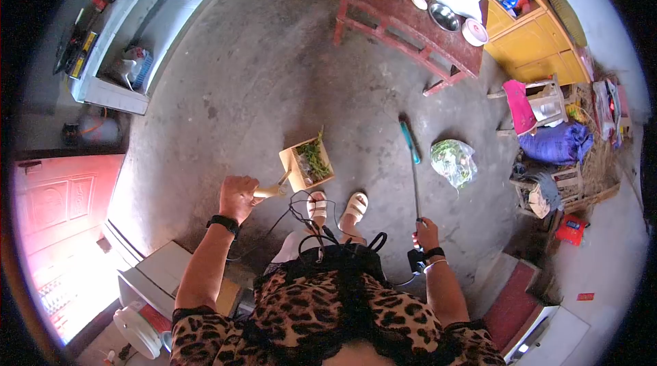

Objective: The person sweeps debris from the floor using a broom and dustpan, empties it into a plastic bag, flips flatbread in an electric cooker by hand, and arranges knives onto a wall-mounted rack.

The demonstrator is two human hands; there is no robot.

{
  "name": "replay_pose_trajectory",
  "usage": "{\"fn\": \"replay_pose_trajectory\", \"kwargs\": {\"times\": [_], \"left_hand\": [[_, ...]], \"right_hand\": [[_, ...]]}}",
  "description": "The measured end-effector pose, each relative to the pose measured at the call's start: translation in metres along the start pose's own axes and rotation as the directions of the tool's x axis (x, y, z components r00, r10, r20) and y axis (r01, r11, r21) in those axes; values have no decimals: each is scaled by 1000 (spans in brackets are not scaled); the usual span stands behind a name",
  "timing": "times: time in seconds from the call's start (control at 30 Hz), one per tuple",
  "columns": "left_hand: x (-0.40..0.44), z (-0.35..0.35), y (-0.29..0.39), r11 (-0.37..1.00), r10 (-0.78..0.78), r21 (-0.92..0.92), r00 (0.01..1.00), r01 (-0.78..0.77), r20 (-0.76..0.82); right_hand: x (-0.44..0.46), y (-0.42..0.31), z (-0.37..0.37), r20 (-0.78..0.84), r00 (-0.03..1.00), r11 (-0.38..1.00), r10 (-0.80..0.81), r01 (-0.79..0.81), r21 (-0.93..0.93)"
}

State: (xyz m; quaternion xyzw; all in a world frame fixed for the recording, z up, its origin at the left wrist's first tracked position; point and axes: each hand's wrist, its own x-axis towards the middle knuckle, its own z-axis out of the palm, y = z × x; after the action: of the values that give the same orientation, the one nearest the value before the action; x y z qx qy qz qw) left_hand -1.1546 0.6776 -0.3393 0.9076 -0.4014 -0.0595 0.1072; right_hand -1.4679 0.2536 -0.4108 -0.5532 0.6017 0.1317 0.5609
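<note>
Starting at the left, with the left hand curled into a fist around the pale handle of a tan dustpan. Next to the right, the pan itself, low over or on the concrete floor, hard to tell which, just ahead of the sandals. And inside it, leafy greens, bunched toward the right side, with a sprig poking past the far rim. So, a fair load already gathered, by the look of it, and not yet tipped out! On across to the long-poled broom, teal head stretched well forward, apart from the pan: no sweeping stroke at the rim right now. Down the pole to the right hand, fingers wrapped tight around the near end. Farther right, near the teal head but apart from it, a clear plastic bag with more greenery inside, out of either hand's grasp. Part-way through, probably; as for leftover scraps on the concrete, too small to tell from here, so no calling it finished.
</note>
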Motion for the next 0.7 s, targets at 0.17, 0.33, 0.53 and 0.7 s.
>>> {"fn": "replay_pose_trajectory", "kwargs": {"times": [0.17,0.33,0.53,0.7], "left_hand": [[-4,2,6,999,-19,43,1000,19,0],[4,1,7,1000,-26,12,999,26,-26],[2,7,1,999,16,50,998,-13,-60],[-10,5,0,1000,-28,-12,992,27,-120]], "right_hand": [[-35,36,30,150,989,987,4,19,-156],[-83,50,41,351,936,894,-34,185,-409],[-135,7,24,542,833,948,108,79,-309],[-164,-6,2,453,884,965,117,8,-264]]}}
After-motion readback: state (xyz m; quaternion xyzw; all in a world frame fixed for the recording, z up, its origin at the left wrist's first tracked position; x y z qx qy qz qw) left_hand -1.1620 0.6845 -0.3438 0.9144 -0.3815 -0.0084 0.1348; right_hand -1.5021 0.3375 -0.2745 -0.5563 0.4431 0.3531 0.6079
